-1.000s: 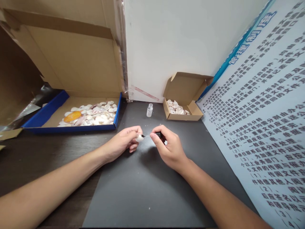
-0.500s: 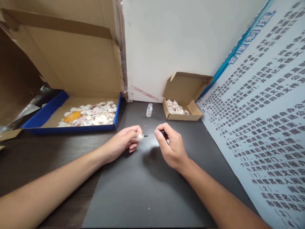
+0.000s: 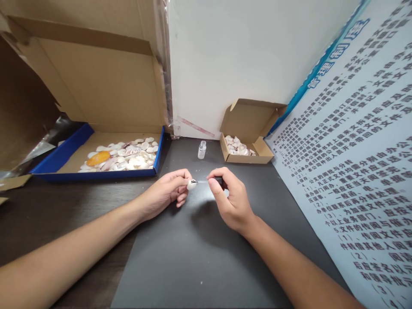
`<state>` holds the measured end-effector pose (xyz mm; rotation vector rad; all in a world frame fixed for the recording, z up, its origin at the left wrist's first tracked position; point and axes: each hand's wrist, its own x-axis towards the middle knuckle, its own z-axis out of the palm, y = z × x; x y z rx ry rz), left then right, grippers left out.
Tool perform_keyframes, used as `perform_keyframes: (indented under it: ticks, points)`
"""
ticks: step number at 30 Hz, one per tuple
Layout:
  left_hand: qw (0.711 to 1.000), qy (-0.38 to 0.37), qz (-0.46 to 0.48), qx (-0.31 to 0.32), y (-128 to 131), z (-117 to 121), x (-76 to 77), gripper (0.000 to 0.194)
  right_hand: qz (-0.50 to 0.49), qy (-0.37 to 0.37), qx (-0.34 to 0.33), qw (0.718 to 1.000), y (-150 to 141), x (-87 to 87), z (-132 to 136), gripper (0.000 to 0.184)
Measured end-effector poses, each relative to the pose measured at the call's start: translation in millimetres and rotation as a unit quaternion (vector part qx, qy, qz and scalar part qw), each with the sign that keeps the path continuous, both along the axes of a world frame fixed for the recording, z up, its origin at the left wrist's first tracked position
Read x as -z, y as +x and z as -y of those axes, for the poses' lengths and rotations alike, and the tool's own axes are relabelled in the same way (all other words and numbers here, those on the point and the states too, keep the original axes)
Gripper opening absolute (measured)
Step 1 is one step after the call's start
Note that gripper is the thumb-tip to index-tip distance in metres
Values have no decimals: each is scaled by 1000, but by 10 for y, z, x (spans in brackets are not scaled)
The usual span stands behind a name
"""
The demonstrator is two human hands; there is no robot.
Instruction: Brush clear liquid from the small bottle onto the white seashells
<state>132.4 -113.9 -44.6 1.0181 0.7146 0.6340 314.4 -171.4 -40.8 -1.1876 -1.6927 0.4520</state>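
"What are the hands doing, nearest first?"

"From my remote seat, I see the left hand [image 3: 172,189] pinching a small, white, rounded shell [image 3: 191,185] above the flat dark-grey mat [image 3: 180,262]. The right hand [image 3: 232,197] grips a black, cap-like handle [image 3: 219,180] with a thin, clear stem [image 3: 202,182], its dark tip at the shell. I judge this to be brush work on the shell's surface."

"And what would the next small move call for?"

"A steady left pinch and light pressure from the right, I'd say."

"Anything beyond?"

"A small, clear glass bottle [image 3: 201,151], upright and uncapped, then the open brown cardboard box [image 3: 246,159] and the blue-sided cardboard tray [image 3: 106,175], both holding shells."

"What can't you make out?"

"Fingers cover the shell's left edge and part of the handle. I can't tell whether the tip actually touches, or how much liquid the bottle holds"
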Motion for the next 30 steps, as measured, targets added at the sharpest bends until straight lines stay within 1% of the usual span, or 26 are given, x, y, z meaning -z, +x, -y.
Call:
perform_keyframes:
  ticks: [6,12,17,21,25,30]
  points:
    - [1000,-4,25,-7,-20,-31,18,12,25,-25,-12,999,2,13,-25,12]
    - [999,-6,33,-17,-18,-38,11,14,47,-53,-9,997,18,20,-24,16]
    - [999,-27,25,-25,-22,-24,-4,13,52,-37,-28,998,51,5,5,25]
    - [997,-43,45,-43,-16,-21,-24,15,36,-24,-40,998,54,-8,22,27]
    - [996,-42,51,-54,5,-15,-50,15,3,-33,-28,999,29,11,19,23]
    - [996,-47,54,-56,12,-11,-51,14,-11,-30,-22,999,13,38,18,20]
